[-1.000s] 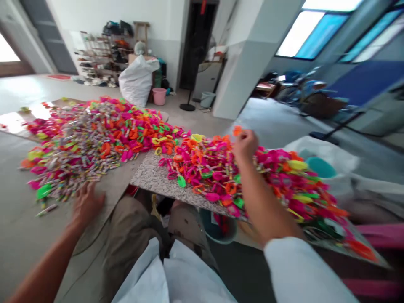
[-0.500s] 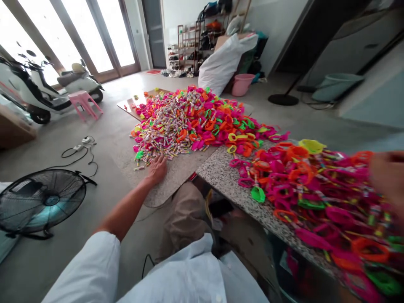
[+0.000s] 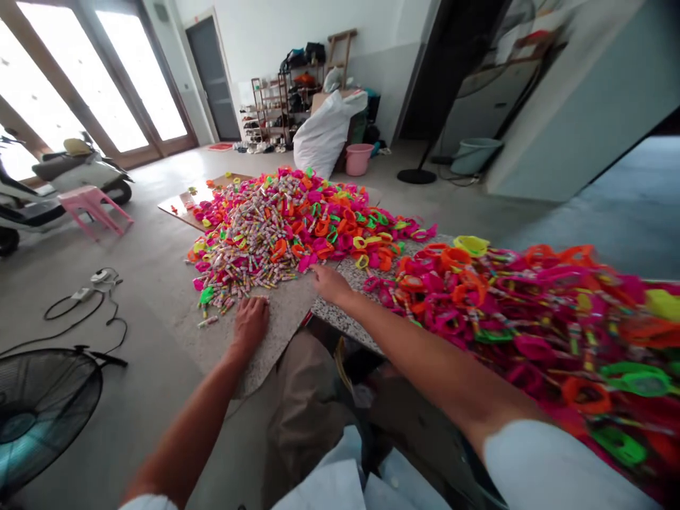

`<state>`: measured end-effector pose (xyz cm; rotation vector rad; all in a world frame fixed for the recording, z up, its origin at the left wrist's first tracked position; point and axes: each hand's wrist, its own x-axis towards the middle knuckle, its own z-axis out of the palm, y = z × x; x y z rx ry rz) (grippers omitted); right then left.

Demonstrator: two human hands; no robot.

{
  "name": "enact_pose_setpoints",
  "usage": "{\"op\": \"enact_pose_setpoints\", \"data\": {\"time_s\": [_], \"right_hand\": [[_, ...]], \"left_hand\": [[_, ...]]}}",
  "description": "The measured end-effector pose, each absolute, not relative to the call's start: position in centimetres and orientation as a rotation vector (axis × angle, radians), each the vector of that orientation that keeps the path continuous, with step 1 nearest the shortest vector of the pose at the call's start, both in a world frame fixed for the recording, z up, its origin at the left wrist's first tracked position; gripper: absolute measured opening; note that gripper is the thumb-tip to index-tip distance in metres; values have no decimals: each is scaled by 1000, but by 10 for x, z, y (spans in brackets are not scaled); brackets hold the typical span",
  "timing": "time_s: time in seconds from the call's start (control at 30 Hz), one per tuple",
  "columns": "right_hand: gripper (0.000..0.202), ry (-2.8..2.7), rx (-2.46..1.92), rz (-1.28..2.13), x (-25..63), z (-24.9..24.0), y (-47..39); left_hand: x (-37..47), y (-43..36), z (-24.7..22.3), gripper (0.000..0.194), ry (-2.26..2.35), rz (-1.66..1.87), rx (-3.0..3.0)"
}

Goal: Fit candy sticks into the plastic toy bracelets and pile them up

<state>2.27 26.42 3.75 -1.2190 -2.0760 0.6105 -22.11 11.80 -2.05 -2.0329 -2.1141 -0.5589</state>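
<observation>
My left hand (image 3: pixel 251 324) rests on the speckled tabletop (image 3: pixel 290 304) at the near edge of a heap of small wrapped candy tubes (image 3: pixel 249 241). Its fingers are bent and close together; whatever lies under them is hidden. Just to the right, my right hand (image 3: pixel 332 285) reaches with its index finger stretched out to a pink plastic piece (image 3: pixel 307 263) at the heap's front edge. Ring-shaped plastic pieces (image 3: pixel 340 223) in pink, orange, green and yellow are mixed in behind. Beneath and beyond my right forearm spreads a second pile of plastic pieces (image 3: pixel 478 297) with tubes among them.
A black floor fan (image 3: pixel 47 411) and a power strip with cables (image 3: pixel 88 290) are on the floor at left. Farther off are a pink stool (image 3: pixel 93 205), a scooter (image 3: pixel 79 173), a white sack (image 3: pixel 324 134) and a pink bucket (image 3: pixel 357 159).
My right hand has swept from the far right pile across to the candy heap. My left hand stays at the heap's edge, its fingers now more bent. The view has turned right.
</observation>
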Motion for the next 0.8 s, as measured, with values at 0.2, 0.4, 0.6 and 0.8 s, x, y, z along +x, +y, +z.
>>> {"op": "enact_pose_setpoints", "data": {"time_s": [0.2,0.4,0.6,0.8], "right_hand": [[4,-2042,-1308,827,-27,29,302],[12,-1996,-1169,1131,-35,25,267],[20,-1725,-723,1777,-36,30,213],[35,-1749,-715,2021,-50,28,191]], "left_hand": [[-223,114,-26,28,-2071,-754,-2068],[-219,105,-21,33,-1948,-1131,-2031],[-197,84,0,54,-1790,-1422,-2068],[-211,61,16,41,-1658,-1017,-2304]]}}
